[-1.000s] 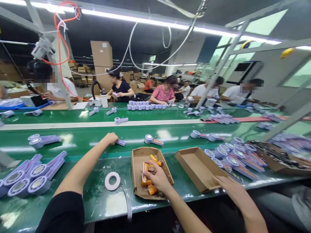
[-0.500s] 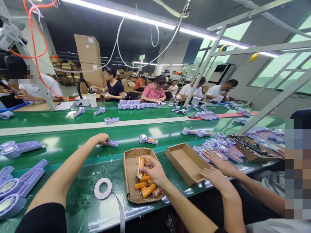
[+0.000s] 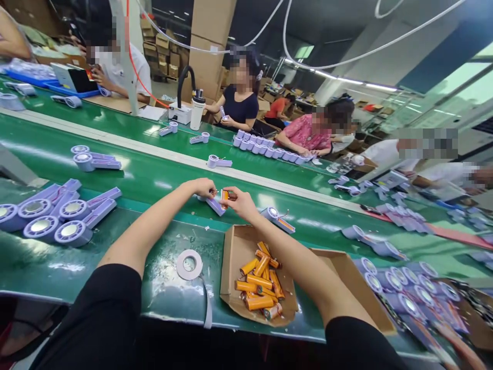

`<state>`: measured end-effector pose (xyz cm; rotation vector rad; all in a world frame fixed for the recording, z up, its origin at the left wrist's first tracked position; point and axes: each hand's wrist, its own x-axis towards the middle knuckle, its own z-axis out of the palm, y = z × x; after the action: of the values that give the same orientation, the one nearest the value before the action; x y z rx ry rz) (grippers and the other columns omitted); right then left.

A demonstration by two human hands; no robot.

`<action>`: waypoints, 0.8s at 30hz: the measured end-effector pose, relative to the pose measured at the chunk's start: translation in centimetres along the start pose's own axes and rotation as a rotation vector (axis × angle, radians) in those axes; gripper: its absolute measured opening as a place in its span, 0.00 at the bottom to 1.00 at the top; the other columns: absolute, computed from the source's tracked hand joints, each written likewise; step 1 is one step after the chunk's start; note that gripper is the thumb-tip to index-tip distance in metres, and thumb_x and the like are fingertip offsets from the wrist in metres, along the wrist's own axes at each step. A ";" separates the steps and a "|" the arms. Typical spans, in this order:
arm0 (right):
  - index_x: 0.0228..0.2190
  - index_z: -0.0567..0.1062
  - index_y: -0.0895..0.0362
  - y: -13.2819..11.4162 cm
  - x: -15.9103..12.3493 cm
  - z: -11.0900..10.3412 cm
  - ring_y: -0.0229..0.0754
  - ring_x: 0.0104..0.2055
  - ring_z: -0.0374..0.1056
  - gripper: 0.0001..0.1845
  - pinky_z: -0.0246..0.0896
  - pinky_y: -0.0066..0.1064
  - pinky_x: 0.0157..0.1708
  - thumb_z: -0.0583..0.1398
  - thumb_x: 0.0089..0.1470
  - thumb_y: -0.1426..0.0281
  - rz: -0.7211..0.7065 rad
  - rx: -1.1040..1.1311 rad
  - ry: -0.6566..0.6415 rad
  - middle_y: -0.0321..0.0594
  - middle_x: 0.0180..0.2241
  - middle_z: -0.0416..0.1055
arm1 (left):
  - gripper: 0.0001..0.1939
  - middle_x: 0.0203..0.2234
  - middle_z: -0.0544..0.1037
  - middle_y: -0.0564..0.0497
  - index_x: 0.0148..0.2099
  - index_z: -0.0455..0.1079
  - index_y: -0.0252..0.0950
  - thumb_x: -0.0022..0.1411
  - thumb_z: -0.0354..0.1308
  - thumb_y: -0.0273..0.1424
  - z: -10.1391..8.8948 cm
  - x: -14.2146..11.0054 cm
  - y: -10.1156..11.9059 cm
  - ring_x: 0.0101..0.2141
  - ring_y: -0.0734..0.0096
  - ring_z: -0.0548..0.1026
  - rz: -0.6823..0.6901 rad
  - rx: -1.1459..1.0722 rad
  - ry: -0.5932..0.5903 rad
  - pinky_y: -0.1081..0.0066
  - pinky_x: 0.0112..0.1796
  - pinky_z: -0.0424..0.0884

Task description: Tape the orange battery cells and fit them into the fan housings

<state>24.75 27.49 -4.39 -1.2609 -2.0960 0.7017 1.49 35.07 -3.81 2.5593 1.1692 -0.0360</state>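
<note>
1. R hand (image 3: 239,202) pinches an orange battery (image 3: 225,196) at the handle of the purple fan (image 3: 216,207) — prob. by fingertips for fine control; contact unclear.
2. L hand (image 3: 208,188) grips the fan's round end on the green belt (image 3: 148,169), prob. to steady it.
3. Box (image 3: 228,257) w/ more batteries sits on the tabletop (image 3: 162,272), prob. for short reach.
4. Fan's round end mostly hidden — shell or wire grip, can't tell. 2nd box (image 3: 352,272) partly behind R arm.
</note>
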 end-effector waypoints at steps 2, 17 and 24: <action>0.55 0.81 0.53 0.5 -0.1 0.5 0.49 0.46 0.85 0.24 0.80 0.38 0.50 0.74 0.57 0.65 0.001 -0.086 -0.025 0.43 0.42 0.87 | 0.09 0.37 0.88 0.50 0.43 0.85 0.42 0.63 0.66 0.37 0.4 -0.1 0.5 0.39 0.64 0.80 -0.021 0.008 0.044 0.71 0.40 0.66; 0.61 0.82 0.47 -1.8 1.1 2.0 0.61 0.55 0.81 0.27 0.74 0.43 0.53 0.69 0.64 0.54 0.114 -0.709 -0.469 0.51 0.53 0.85 | 0.13 0.50 0.88 0.42 0.50 0.83 0.38 0.73 0.56 0.32 2.3 0.5 4.0 0.51 0.55 0.83 -0.163 -0.029 0.201 0.66 0.51 0.73; 0.60 0.83 0.49 -1.5 -0.7 0.1 0.55 0.56 0.83 0.22 0.75 0.41 0.58 0.56 0.74 0.63 0.034 -0.645 -0.375 0.47 0.55 0.85 | 0.16 0.58 0.85 0.51 0.59 0.82 0.44 0.75 0.60 0.37 1.8 -1.2 4.2 0.57 0.66 0.80 -0.218 -0.054 0.220 0.74 0.57 0.72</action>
<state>24.06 26.28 -3.55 -1.5900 -2.7506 0.2835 4.00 31.05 -4.09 2.4249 1.5051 0.2284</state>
